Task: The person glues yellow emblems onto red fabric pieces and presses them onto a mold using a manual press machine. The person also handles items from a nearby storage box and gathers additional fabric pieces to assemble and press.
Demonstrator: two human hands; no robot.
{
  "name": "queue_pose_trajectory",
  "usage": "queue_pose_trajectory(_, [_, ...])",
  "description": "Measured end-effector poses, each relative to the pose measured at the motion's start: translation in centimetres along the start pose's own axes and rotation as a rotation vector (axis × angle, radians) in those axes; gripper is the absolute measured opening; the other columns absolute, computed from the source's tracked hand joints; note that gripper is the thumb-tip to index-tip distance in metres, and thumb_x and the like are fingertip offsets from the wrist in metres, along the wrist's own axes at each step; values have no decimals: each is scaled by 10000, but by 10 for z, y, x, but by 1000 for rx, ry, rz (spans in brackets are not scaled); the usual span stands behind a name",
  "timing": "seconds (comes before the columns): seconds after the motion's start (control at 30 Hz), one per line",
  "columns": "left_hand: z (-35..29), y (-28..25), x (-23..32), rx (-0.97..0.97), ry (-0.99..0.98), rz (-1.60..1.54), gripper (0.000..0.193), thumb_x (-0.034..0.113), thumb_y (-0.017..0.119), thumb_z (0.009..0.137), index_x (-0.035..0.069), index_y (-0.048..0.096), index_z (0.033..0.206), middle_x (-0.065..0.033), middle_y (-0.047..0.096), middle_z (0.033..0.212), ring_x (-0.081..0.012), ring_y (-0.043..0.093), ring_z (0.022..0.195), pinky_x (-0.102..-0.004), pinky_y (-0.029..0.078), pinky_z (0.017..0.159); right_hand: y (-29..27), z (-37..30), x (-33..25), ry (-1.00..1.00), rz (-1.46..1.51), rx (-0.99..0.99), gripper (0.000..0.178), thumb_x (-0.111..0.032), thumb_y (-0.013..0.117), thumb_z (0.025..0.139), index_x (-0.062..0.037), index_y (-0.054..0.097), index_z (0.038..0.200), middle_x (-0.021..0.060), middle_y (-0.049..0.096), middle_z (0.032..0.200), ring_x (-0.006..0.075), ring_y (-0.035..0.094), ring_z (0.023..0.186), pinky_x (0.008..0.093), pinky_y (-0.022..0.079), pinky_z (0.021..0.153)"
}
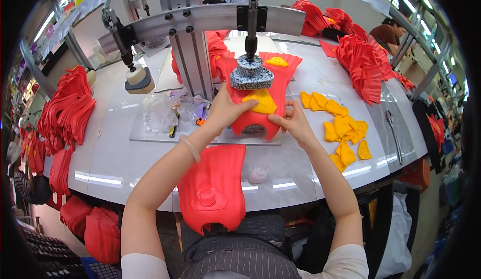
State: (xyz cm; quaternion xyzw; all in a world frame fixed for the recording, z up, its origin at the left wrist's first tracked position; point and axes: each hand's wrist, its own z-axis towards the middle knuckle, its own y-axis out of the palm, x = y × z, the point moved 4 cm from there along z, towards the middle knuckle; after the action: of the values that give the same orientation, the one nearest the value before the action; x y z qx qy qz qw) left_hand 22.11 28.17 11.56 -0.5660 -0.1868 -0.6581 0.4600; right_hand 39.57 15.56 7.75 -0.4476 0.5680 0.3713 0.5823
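Both my hands are at a red molded sheet piece [236, 109] under a speckled grey press pad [251, 73]. A yellow molded patch [261, 101] lies on the red piece just below the pad. My left hand [228, 109] grips the left side of the red piece, its thumb pressed on the yellow patch. My right hand [295, 121] pinches the red piece's right edge near the patch's lower corner. Part of a speckled base [253, 128] shows under the red piece's notched lower edge. Another red piece [213, 186] with a raised round emblem hangs over the table's near edge.
Loose yellow patches [343, 126] are scattered at right, near a ratchet wrench [394, 136]. Red stacks stand at left [67, 106] and far right [363, 68]. A metal column [190, 61] and a second clamp [138, 78] rise left of the pad. A pink bottle [258, 174] sits nearby.
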Motion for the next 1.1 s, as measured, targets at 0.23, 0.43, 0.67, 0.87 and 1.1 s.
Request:
queue_pose_trajectory(0.23, [19, -23, -53, 7, -139, 281, 614, 308, 782, 776, -42, 502, 1196, -141, 611, 1141, -190, 605, 1031, -320, 462, 916, 14, 25, -15, -145, -248, 110, 648, -255, 827, 743, -2, 395, 1154, 44, 612, 733, 78, 551, 561, 208, 420, 423])
queue_pose_trajectory(0.43, [-1, -10, -51, 131, -89, 124, 690, 481, 727, 774, -41, 494, 1159, -216, 563, 1138, -324, 541, 1109, -413, 423, 935, 8, 31, -24, -170, -382, 96, 649, -283, 836, 728, 6, 418, 1131, 45, 598, 704, 78, 547, 544, 213, 413, 395])
queue_pose_trajectory(0.67, [-2, -12, -57, 218, 13, 368, 731, 560, 679, 785, -30, 483, 1171, -239, 547, 1146, -377, 537, 1103, -437, 415, 938, 10, 28, -18, -157, -610, 132, 601, -350, 815, 744, 2, 482, 1099, 42, 600, 694, 95, 556, 563, 255, 436, 450])
queue_pose_trajectory(0.87, [2, -11, -58, -3, -138, 204, 737, 568, 633, 814, -14, 451, 1227, -248, 542, 1171, -386, 525, 1117, -431, 395, 970, -39, 41, -116, -754, -645, 641, 261, -242, 638, 911, -39, 562, 1056, 36, 622, 729, 164, 593, 727, 285, 470, 685])
queue_pose_trajectory(1.1, [2, -25, -14, 262, -3, -63, 778, 610, 498, 882, -1, 382, 1349, -229, 507, 1309, -327, 446, 1261, -427, 330, 1042, 31, 62, -292, -875, 10, 326, 562, -271, 647, 902, 48, 377, 1278, 141, 617, 1023, 195, 549, 1040, 353, 415, 916])
